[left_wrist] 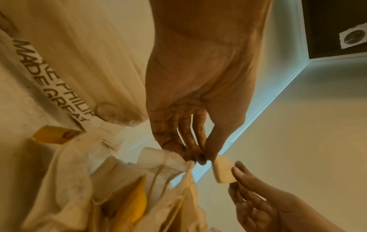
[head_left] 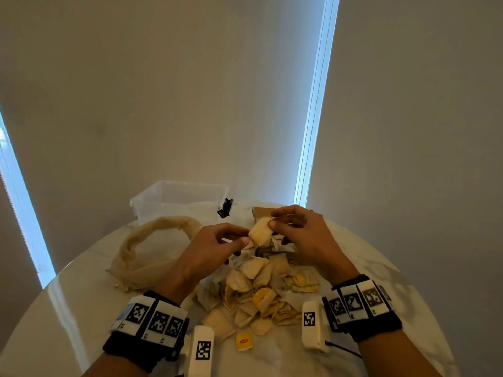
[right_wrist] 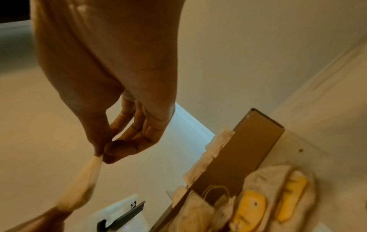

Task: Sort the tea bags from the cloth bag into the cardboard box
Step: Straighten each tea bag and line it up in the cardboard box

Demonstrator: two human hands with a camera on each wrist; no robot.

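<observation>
Yellow tag [head_left: 244, 341], small, red logo unreadable, lies nearest me on the pale round surface [head_left: 65, 317], between my two wrist bands. Just beyond it, a loose pile of tea bags [head_left: 255, 292], cream paper, strings tangled, a few yellow tags mixed in.

Above the pile both hands meet on one tea bag [head_left: 260, 231]. My left hand [head_left: 209, 248]: grip pinching its near lower corner, thumb against fingertip. My right hand [head_left: 302, 235]: grip pinching the upper far edge. The bag hangs between them, clear of the surface.

Left of my hands, the cloth bag [head_left: 147, 254], mesh-like beige, slumped with its mouth open. Left wrist view shows a label strip [left_wrist: 49, 81] printed with "MADE GREAT" and part of "PHILIP"; rest cut off.

Behind my right hand, the cardboard box [head_left: 262, 212], brown, mostly hidden by my fingers; right wrist view shows cream tea bags standing inside along its wall.

Farther back, a clear plastic tub [head_left: 179, 200] with a black latch [head_left: 225, 208]. Beyond, grey blinds [head_left: 190, 91].
</observation>
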